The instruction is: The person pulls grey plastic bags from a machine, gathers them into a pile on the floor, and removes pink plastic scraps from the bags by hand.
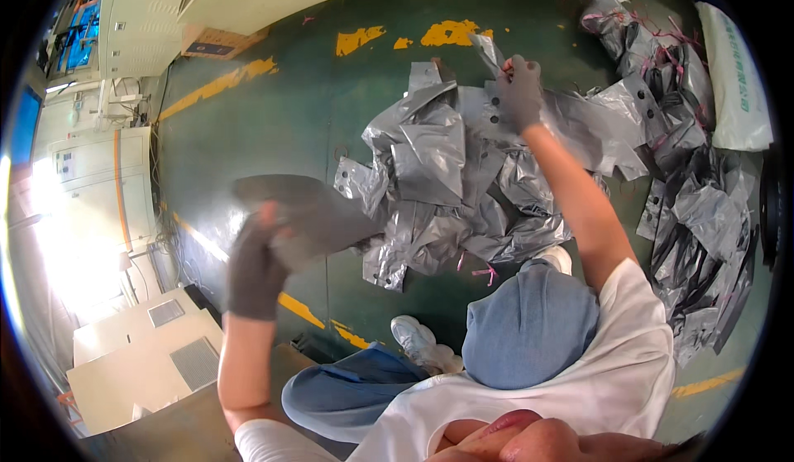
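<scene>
My left hand (258, 268), in a grey fingerless glove, grips a flat grey plastic bag (318, 218) and holds it out at the left; hand and bag are smeared by motion. My right hand (523, 96), gloved alike, is closed on the top of another grey plastic bag (490, 51) at the far side of a loose pile. That pile of crumpled grey plastic bags (428, 164) lies on the floor before my knees. Several of them have dark round holes along their edges. Pink string (484, 273) sticks out at the near side of the pile.
More grey bags (703, 214) are heaped at the right, some with pink string. A white sack (734, 81) lies beside them. The green floor (248, 131) has worn yellow lines. Pale cabinets (141, 23) stand at the far left, and light boxes (149, 346) at the near left.
</scene>
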Tool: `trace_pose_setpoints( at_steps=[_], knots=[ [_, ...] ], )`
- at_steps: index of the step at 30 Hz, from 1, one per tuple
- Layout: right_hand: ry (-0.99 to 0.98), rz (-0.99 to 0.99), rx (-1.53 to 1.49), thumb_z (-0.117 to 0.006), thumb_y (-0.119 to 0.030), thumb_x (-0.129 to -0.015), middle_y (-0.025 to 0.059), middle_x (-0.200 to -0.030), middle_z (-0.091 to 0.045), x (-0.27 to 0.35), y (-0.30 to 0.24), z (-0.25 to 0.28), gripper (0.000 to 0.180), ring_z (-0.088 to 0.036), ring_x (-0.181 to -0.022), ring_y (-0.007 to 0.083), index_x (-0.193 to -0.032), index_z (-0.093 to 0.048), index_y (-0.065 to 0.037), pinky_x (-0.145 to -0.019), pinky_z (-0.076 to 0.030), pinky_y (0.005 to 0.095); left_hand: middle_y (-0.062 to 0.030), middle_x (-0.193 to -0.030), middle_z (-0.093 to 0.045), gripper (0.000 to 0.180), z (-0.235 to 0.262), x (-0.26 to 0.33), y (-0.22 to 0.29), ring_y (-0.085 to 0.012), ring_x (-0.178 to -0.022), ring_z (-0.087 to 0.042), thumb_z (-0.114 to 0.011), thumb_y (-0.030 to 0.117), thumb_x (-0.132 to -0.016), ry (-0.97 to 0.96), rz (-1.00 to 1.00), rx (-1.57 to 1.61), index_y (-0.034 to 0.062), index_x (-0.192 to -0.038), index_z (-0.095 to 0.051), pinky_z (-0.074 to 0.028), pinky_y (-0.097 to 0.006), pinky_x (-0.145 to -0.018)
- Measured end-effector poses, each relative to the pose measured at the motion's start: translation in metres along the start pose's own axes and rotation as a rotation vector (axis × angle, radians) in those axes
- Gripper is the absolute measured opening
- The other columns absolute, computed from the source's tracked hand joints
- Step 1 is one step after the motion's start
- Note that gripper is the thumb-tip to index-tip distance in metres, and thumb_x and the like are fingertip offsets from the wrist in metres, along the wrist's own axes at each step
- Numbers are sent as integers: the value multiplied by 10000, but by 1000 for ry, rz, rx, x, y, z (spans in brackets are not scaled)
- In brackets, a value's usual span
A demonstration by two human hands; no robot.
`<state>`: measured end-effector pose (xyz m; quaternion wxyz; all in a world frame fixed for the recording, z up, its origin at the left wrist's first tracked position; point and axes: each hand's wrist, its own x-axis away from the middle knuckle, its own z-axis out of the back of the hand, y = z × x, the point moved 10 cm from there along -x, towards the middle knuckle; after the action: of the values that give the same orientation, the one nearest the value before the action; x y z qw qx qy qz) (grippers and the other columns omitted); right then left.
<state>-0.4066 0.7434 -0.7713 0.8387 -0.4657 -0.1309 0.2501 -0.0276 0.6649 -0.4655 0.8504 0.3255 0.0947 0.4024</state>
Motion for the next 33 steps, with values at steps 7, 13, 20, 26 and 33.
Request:
trace_pose_setpoints(
  at_steps=[7,13,20,26,33],
  knots=[
    [145,759,-50,-577,19,-721,223,-1207,-472,114,-175,83,226,-564,-893,284,-930,-504,-24,-730,-470,353,-75,-945,-576,371,-177,-50,-12,-154,-715,-568,-516,371,-920,-36,771,1349,16,-1022,-542,-525,-293,-707],
    [-96,710,-156,-647,-33,-689,220,-1239,-468,137,-180,49,397,-550,-865,299,-1064,-516,-25,-734,-459,356,-64,-827,-583,294,-198,-75,-18,-156,-662,-558,-518,317,-924,-75,639,1238,26,-955,-542,-517,-296,-641],
    [-506,46,-833,-676,-30,-670,67,-923,-547,139,-146,30,380,-559,-739,243,-1027,-557,-77,-643,-462,326,-52,-787,-572,205,-190,-66,-28,-129,-646,-535,-519,210,-905,-82,644,1308,24,-985,-555,-484,-273,-615],
    [-56,1064,-144,-678,-109,-641,-16,-763,-478,188,-218,78,333,-527,-673,174,-967,-630,-162,-564,-431,306,-66,-863,-613,245,-166,-62,0,-134,-759,-595,-513,256,-915,-144,461,1004,27,-982,-569,-485,-266,-649],
    [-70,977,-217,-746,-225,-649,52,-1011,-572,128,-162,39,512,-584,-823,256,-1116,-556,-138,-715,-465,354,-13,-820,-548,256,-97,-35,-28,-99,-681,-537,-558,247,-898,-52,545,1027,28,-1032,-562,-464,-250,-566]
  ],
)
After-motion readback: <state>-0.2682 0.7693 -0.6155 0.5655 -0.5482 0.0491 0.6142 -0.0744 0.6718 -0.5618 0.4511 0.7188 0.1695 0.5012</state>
